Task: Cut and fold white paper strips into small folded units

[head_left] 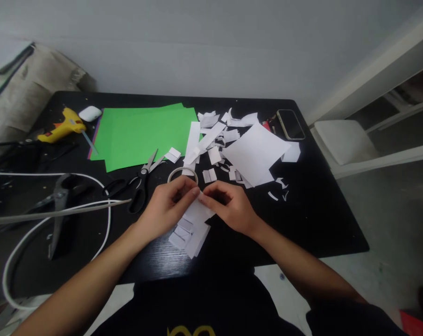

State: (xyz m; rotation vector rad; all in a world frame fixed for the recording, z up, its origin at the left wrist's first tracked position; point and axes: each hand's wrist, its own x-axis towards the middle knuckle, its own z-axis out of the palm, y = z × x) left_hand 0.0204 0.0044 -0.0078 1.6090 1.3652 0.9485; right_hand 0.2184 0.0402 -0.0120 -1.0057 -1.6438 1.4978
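Near the front middle of the table, my left hand point(167, 203) and my right hand point(234, 205) meet with their fingertips pinched. A small piece of white paper point(200, 196) shows between them, mostly covered by the fingers. Below lie white paper sheets point(199, 233) with small folded paper pieces point(181, 234) on top. Just beyond my left fingers is a ring like a roll of tape point(170, 176), partly hidden by that hand. To the left, black-handled scissors point(144, 177) lie with their blades apart.
Green sheets point(144, 135) lie behind, with a yellow glue gun point(64, 126) at their left. Paper strips point(193, 140), scraps and a large white sheet point(255, 154) spread at the back right, near a phone point(290, 125). A white cable point(108, 224) loops at the left.
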